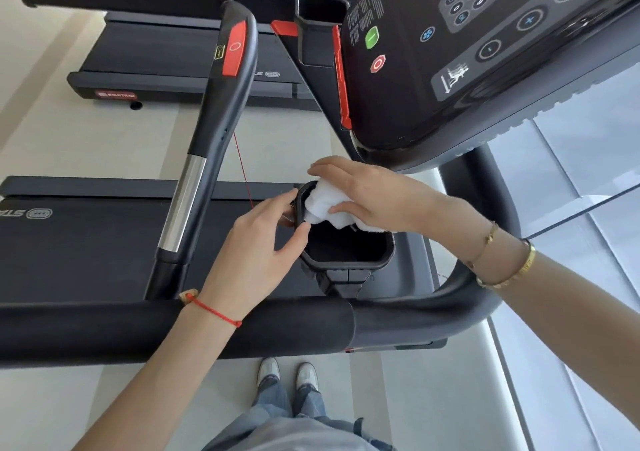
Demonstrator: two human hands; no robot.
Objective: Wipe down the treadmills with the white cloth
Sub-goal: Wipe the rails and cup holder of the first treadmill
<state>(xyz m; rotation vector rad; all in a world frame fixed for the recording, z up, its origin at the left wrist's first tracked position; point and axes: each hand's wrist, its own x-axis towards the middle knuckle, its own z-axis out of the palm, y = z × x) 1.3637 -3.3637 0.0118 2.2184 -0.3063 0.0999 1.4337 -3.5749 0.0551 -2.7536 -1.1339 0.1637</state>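
A white cloth [323, 206] is bunched on the far rim of a black cup holder [346, 260] on the near treadmill. My right hand [367, 194] lies over the cloth, its fingers curled down onto it with the thumb underneath. My left hand [263, 242] grips the holder's left rim, thumb on the inner edge. The treadmill's console [467, 52] with its button panel hangs above right, and its padded front handlebar [173, 329] runs under my forearms.
A curved side handrail [214, 114] with a red pad rises left of the holder. A red safety cord [242, 170] hangs beside it. A second cup holder [320, 14] sits higher up. Another treadmill deck [173, 59] lies beyond. My feet [287, 374] stand on a pale floor.
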